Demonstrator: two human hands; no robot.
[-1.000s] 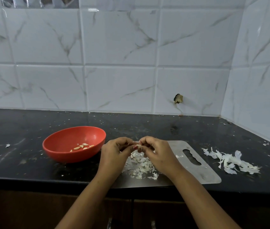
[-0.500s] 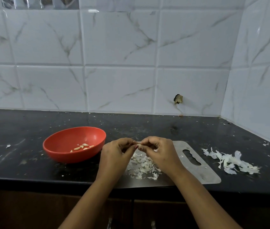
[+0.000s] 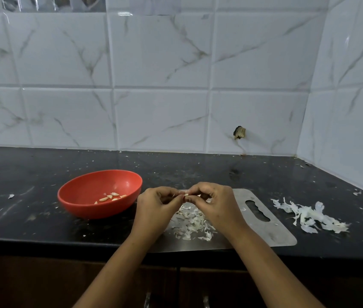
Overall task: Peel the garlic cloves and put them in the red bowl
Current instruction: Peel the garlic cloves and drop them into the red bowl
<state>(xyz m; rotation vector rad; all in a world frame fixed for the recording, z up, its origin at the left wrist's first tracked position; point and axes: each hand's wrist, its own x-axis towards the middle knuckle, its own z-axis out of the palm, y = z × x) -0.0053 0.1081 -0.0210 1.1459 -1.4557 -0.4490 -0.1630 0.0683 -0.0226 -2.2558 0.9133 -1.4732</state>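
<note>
Hands: the left hand (image 3: 153, 207) and the right hand (image 3: 216, 203) meet at mid-frame, fingers curled, and their tips pinch one small garlic clove (image 3: 185, 195) from either side.
Why held so: one hand probably steadies the clove while the other picks at the skin. Which does which is too small to tell.
Why over the board: the hands hover above the steel cutting board (image 3: 276, 232), so loosened skin lands on the peel scraps (image 3: 190, 223) already heaped there and not on the black tabletop (image 3: 198, 170).
Red bowl: the red bowl (image 3: 91, 212) stands just left of the left hand, touching nothing, near enough for a short drop.
Done so far: a few peeled cloves (image 3: 110, 196) lie on the bowl's floor.
Larger skins: a pile of papery husks (image 3: 309, 216) lies on the tabletop at the right of the frame, well apart from the bowl, which keeps waste and cloves separate.
Change from the earlier frame: very little. Both hands stay in the same spot over the board and the clove remains pinched between them. The bowl, its cloves and both heaps of skin have not shifted.
</note>
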